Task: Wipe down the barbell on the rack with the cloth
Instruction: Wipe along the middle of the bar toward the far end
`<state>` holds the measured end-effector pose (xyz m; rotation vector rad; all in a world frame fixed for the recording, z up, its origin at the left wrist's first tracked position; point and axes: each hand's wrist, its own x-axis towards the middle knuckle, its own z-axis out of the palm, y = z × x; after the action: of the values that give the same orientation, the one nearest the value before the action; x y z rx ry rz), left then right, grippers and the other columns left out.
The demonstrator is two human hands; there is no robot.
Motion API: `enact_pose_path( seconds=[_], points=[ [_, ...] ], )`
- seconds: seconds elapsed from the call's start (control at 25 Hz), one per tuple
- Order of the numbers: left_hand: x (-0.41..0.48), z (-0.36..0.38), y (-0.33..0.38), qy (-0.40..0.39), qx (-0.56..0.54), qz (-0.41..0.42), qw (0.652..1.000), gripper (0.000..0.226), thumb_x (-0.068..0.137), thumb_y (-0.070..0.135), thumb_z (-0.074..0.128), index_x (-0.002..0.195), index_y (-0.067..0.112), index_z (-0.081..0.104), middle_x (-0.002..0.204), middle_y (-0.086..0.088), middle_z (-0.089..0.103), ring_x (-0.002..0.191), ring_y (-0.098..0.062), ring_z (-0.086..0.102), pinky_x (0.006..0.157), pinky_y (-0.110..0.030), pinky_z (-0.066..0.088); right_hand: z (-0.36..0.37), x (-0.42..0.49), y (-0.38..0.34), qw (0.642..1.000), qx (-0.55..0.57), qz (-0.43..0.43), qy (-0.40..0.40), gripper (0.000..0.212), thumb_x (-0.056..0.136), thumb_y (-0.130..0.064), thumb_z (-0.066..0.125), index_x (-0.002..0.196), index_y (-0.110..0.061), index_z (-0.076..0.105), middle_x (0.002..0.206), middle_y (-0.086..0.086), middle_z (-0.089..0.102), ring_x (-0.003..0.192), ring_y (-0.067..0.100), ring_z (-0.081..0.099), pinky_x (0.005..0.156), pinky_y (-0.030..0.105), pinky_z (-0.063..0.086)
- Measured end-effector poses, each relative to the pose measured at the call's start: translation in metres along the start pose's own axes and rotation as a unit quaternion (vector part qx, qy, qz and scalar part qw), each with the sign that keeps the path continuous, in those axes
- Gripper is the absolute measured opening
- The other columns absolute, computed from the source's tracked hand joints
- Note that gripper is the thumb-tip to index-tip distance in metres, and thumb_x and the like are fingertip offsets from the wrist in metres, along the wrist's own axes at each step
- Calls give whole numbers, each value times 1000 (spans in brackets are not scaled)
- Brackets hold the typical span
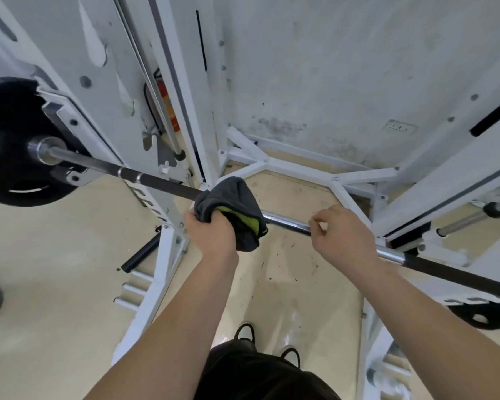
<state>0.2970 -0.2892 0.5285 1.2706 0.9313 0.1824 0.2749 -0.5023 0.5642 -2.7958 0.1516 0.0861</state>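
Running diagonally from the upper left of the frame to the lower right: barbell (286,221), seated on the white rack (168,255). Carrying 1 black weight plate (15,168) at the far-left end and another black plate (478,316) at lower right. Gripping a bunched grey cloth (234,203) with a yellow-green inner face: left hand (211,229), fingers closed around the fabric at frame centre. Draping over and touching the bar, just left of the chrome middle section. Resting on the bar right of the cloth: right hand (341,230), fingers curled loosely over it, thumb and forefinger pinched, full closure not determinable. Showing at bottom centre: 2 dark shoes (244,332) on the beige floor (55,269).
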Motion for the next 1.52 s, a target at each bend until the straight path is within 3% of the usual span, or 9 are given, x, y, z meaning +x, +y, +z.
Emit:
enact_pose_path(
  seconds=[0.24,0.44,0.6,0.72,0.8,1.04,1.16,1.36,1.52],
  points=[
    [4,-37,-21,37,-110,-172,978,41,95,13,54,131,33,56,123,-5,68,103,-34,72,85,-61,60,13,1,-20,999,30,-15,17,19,95,-29,58,100,-25,76,97,-4,65,95,18,60,72,38,56],
    [2,-8,-2,-56,-129,-174,975,34,97,13,48,116,39,58,103,-5,68,80,-25,64,59,-32,53,21,5,-30,998,59,4,38,18,95,-27,58,98,-24,76,97,-5,64,93,18,60,74,36,54],
    [-1,-2,-7,-103,-145,-180,967,30,101,17,55,129,30,54,110,-8,67,87,-26,65,63,-33,52,20,-2,-21,997,55,10,51,17,95,-25,59,94,-23,76,95,-5,65,92,17,59,70,32,50],
    [-6,-2,-11,-113,-125,-182,969,26,100,18,57,122,33,54,109,-8,65,86,-25,63,54,-28,51,20,-8,-4,997,41,19,63,17,95,-24,60,94,-21,77,95,-4,66,93,18,60,68,29,46],
    [-19,10,-14,-112,-90,-167,976,25,98,21,61,111,40,53,109,-7,66,89,-27,65,64,-34,55,16,-13,12,996,38,18,82,17,94,-23,62,99,-19,78,98,-3,67,96,18,60,71,28,46],
    [-79,56,-41,-126,-43,-127,983,19,87,21,68,97,31,54,78,-11,56,58,-27,50,52,-32,38,0,-36,75,993,50,45,94,22,95,-18,62,113,-16,75,108,-2,67,103,18,59,76,30,49],
    [-138,81,-69,-187,17,-129,974,19,92,19,71,105,20,56,76,-11,59,54,-23,52,42,-23,39,-12,-52,119,994,57,48,80,25,95,-15,59,114,-15,75,105,-4,64,102,20,58,77,37,54],
    [-218,108,-96,-302,110,-138,937,20,87,13,76,104,14,65,98,-13,75,91,-28,74,66,-30,60,-35,-68,177,995,57,57,57,28,96,-16,53,114,-18,73,108,-5,64,108,21,57,82,36,51],
    [-211,96,-61,-290,84,-88,949,20,86,11,77,104,11,68,100,-16,77,89,-28,75,73,-38,64,-42,-53,173,993,103,28,55,28,96,-17,54,117,-19,73,114,-4,65,113,20,57,87,35,50]
  ],
)
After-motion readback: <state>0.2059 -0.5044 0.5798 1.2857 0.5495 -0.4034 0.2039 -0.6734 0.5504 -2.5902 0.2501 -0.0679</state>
